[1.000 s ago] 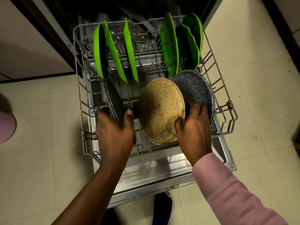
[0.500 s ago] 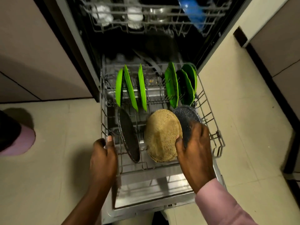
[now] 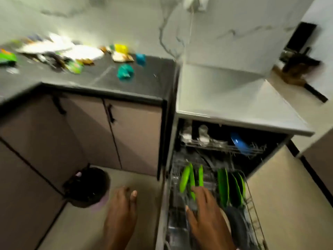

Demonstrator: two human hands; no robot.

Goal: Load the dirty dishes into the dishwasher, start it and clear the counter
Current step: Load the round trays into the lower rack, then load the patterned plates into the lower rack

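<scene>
Head view, frame motion-blurred. Dishwasher (image 3: pixel 234 127) door down, lower rack (image 3: pixel 255 213) pulled out.

Right hand (image 3: pixel 205 219) over the lower rack, fingers (image 3: pixel 197 191) straight and spread, nothing held; fingertips at or just before the green plates (image 3: pixel 185 179). Contact cannot be told through the blur. A dark speckled plate (image 3: pixel 236 224) lies just to the right of this hand.

Left hand (image 3: pixel 120 210) off the rack, over the floor to the left of the dishwasher. Fingers extended, thumb out, nothing held.

Task's remaining things: the clutter on the dark table (image 3: pixel 153 82), up and to the left, well apart from both sets of fingers. White plates (image 3: pixel 59 48), a teal item (image 3: pixel 125 71), a yellow item (image 3: pixel 121 48) and green bits at far left; too smeared to name more closely. The pile runs in a long band along the back of the table, left to right.

Judgement: rack looks loaded for now; the coming move is a reach back to the table for more. Everything there lies up-left of the fingers, so the left hand is the nearer one; the right must first clear the rack. The teal item is nearest either hand.

Black bin (image 3: pixel 88 186) on the floor, just up-left of the left fingers. Upper rack (image 3: pixel 216 143) holds glassware and a blue item (image 3: pixel 239 143).
</scene>
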